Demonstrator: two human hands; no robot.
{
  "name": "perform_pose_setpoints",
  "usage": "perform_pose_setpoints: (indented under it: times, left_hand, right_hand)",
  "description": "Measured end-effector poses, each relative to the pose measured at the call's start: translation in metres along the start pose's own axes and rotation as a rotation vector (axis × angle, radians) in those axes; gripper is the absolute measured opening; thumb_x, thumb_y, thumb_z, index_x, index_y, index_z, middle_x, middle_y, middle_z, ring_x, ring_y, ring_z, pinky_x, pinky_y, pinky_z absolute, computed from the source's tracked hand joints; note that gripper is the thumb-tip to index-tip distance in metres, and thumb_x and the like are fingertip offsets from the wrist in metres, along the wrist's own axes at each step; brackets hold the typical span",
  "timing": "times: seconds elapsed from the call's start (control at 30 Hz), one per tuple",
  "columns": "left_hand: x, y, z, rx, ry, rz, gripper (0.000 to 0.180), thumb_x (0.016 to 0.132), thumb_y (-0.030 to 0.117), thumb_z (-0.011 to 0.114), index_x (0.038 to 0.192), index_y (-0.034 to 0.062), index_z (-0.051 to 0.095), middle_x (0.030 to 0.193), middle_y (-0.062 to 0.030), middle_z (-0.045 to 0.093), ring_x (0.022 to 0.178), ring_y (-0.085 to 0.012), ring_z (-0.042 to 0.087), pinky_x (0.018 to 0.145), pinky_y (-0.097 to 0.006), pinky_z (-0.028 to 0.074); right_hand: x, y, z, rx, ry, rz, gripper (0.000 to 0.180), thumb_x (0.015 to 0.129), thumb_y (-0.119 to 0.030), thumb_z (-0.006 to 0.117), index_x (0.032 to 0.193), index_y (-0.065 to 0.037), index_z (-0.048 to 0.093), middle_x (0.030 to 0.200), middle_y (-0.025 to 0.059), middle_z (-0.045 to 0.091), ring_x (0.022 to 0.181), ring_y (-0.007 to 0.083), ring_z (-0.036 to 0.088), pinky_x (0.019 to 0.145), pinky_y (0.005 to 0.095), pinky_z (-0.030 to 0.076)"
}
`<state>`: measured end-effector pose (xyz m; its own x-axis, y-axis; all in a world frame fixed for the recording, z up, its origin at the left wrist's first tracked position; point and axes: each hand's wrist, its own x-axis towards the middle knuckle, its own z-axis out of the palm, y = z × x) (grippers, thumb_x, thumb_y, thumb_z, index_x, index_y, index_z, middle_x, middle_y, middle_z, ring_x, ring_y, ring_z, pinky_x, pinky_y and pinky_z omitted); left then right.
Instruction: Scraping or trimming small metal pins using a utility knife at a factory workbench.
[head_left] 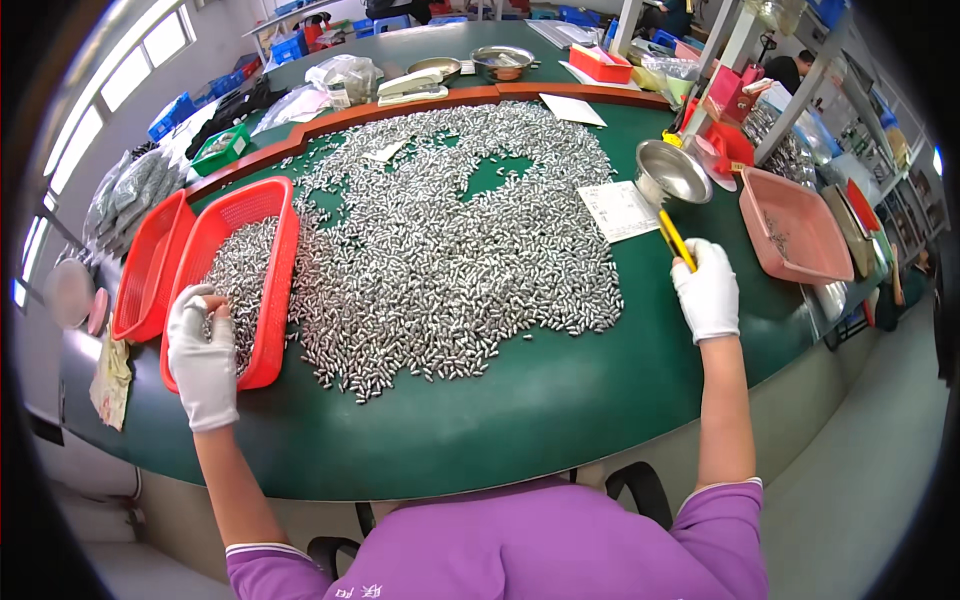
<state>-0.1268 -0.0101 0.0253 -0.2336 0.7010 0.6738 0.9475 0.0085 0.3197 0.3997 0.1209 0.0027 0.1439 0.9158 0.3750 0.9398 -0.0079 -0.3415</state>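
My left hand (205, 355), in a white glove with bare fingertips showing, is at the near left side of a red perforated basket (285, 270). Its fingers curl toward the thumb over small silver parts (242, 258) inside; whatever lies between the fingertips cannot be made out. A yellow-and-black stick-like tool (677, 240) is gripped in my white-gloved right hand (708, 292). The tool's far end reaches close to a round metal bowl (675, 172). Between my hands, a wide layer of small silver capsule-shaped metal pieces (460, 245) covers much of the green table (560, 400).
Another red basket (150, 265) stands at the far left, beside a small green tray (220, 148). A written paper (618, 211) lies by the bowl. At right is a pink basin (797, 225). A brown wooden strip (420, 103) borders the pile's far side, with a stapler (412, 88) behind it.
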Motion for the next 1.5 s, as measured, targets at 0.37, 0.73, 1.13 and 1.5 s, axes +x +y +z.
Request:
perform_pose_setpoints:
  times: [0.37,0.73,1.13,1.5]
  left_hand:
    - [-0.090,0.128,0.004,-0.191,-0.387,0.184,0.019,0.065,0.003,0.077,0.075,0.0067,0.061,0.081,-0.0090,0.057,0.082,-0.0309,0.057,0.070,-0.042,0.045]
    - [-0.098,0.131,0.006,-0.186,-0.390,0.103,0.016,0.067,0.004,0.077,0.077,0.0079,0.065,0.081,-0.0072,0.058,0.084,-0.0288,0.057,0.071,-0.040,0.044]
    - [-0.098,0.137,0.011,-0.170,-0.413,0.050,0.020,0.064,-0.003,0.074,0.077,0.0051,0.061,0.087,-0.0110,0.059,0.089,-0.0322,0.057,0.078,-0.040,0.047]
    - [-0.096,0.138,0.012,-0.143,-0.421,0.061,0.022,0.063,-0.003,0.074,0.074,0.0056,0.058,0.086,-0.0109,0.059,0.089,-0.0323,0.057,0.077,-0.041,0.046]
  right_hand:
    - [-0.127,-0.137,-0.030,0.435,-0.493,-0.857,0.061,0.073,-0.003,0.064,0.132,-0.018,0.062,0.074,0.0063,0.056,0.065,0.0236,0.057,0.057,0.0358,0.048]
    - [-0.149,-0.155,-0.015,0.180,-0.548,-0.899,0.050,0.081,-0.017,0.067,0.130,-0.019,0.061,0.074,0.0039,0.052,0.068,0.0215,0.056,0.055,0.0348,0.047]
    - [-0.158,-0.162,-0.014,0.260,-0.631,-0.871,0.045,0.086,-0.018,0.059,0.132,-0.015,0.059,0.079,0.0059,0.053,0.067,0.0221,0.058,0.054,0.0362,0.049]
    - [-0.153,-0.162,-0.014,0.284,-0.692,-0.886,0.046,0.086,-0.016,0.058,0.132,-0.013,0.058,0.080,0.0067,0.055,0.068,0.0236,0.060,0.056,0.0371,0.050]
